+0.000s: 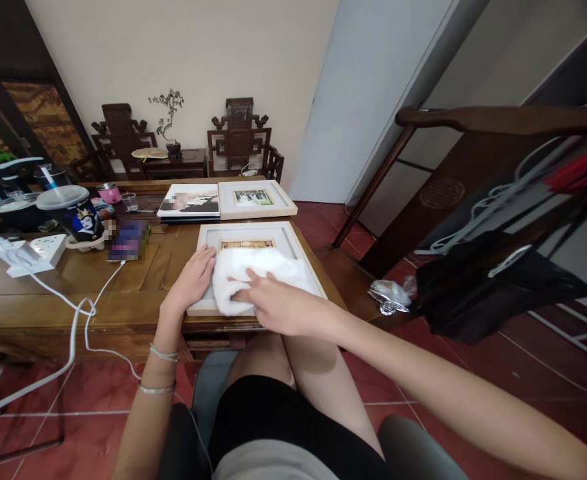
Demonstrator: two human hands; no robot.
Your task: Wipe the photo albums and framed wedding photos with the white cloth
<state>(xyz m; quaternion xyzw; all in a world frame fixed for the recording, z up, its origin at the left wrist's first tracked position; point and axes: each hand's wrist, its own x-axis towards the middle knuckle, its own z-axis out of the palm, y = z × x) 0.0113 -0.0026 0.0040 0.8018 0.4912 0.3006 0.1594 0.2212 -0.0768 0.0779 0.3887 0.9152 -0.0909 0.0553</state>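
A light wooden picture frame [243,227] lies flat on the table near its front edge, with a white mat and a small golden-toned picture [246,245] partly showing. A folded white fluffy cloth [273,261] covers much of its face. My right hand [273,301] grips the cloth and presses it on the frame, fingers spread over the top and thumb at the fold. My left hand [197,277] rests along the frame's left side, fingers stretched out and flat, touching its edge.
Behind lie another framed photo [286,193] and a stack topped by a photo [186,200]. To the left are a phone [128,241] on a cable, a lidded cup [81,217] and a white power strip [38,253]. A dark wooden chair [398,220] stands right.
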